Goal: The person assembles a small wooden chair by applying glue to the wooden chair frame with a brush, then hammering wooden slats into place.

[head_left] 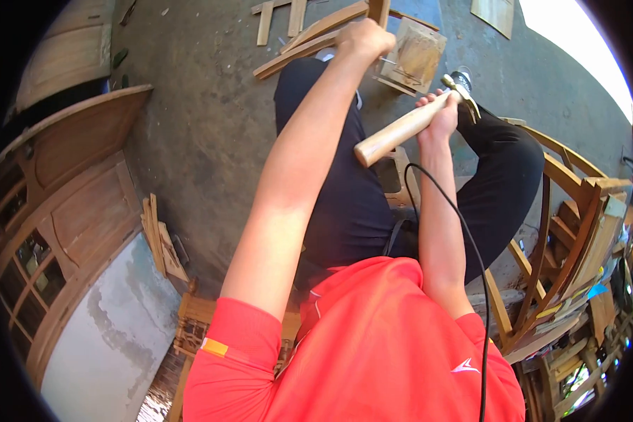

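Observation:
My right hand [439,116] is closed round a claw hammer [397,135], gripping it close to its metal head. The pale wooden handle points down and left over my lap. My left hand [364,41] reaches forward past my knee, its fingers wrapped round an upright brown wooden piece [378,11]. That piece runs out of view at the top edge. Right beside this hand lies a wooden block or board [416,53] with a worn, stained top. My left fingertips are partly hidden behind the hand.
Long wooden strips [295,56] lie on the concrete floor [211,91] near my left knee. Carved wooden door panels [84,162] lean on the left. A stack of wooden frames and offcuts [573,239] stands close on my right. A black cable [464,225] hangs across my front.

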Demonstrator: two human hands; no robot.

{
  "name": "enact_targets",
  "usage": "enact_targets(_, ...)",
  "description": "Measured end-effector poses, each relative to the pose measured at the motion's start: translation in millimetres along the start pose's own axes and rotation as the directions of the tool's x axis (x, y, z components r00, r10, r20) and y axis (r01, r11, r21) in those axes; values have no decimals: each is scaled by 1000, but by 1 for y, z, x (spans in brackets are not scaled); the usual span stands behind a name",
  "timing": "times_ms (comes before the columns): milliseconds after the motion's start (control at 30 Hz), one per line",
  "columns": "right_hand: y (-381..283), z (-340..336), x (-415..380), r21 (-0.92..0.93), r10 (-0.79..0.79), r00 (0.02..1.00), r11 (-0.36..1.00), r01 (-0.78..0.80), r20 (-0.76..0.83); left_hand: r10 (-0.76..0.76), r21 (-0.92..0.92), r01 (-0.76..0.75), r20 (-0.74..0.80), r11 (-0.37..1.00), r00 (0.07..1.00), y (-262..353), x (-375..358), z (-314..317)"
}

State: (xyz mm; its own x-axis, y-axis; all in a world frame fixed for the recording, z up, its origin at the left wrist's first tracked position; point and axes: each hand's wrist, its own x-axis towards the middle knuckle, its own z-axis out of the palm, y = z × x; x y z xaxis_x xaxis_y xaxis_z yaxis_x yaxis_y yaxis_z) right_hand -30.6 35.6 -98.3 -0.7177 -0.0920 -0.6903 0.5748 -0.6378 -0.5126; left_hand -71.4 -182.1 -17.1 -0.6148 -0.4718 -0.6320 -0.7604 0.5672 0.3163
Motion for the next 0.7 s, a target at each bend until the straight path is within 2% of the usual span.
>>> enact_targets(100, 10, 7, 3, -146, 198, 975, 972, -181, 105, -7, 20, 9, -75, 1000, 997, 5, -11, 0)
enact_targets(133, 10, 11, 4, -318, 380, 903, 897, -307, 200, -13, 5, 13, -25, 1000, 1000, 3, -8, -2)
enact_targets(200, 6, 12, 3, -242, 432, 870, 894, -378, 238, -16, -21, 17, 81, 1000, 997, 1, -2, -4)
enact_targets(267, 0, 10, -6, -165, 235, 953, 965, -205, 191, -16, 18, 17, -14, 1000, 1000, 2, -1, 3)
enact_targets(333, -8, 14, -17, -136, 45, 998, 990, -38, 48, -7, 19, 8, -57, 1000, 998, 2, -6, 3)
enact_targets(400, -19, 10, -15, -136, 35, 999, 990, -34, 2, 13, 1, -13, -48, 1000, 999, -1, -3, 3)
enact_targets(567, -23, -15, -4, -86, 181, 980, 981, -174, 78, 16, 7, -16, -36, 1000, 999, 1, -5, 4)
enact_targets(700, -17, -8, -22, -200, 188, 981, 964, -174, 49, -23, -40, 21, -39, 999, 999, 0, -11, 5)
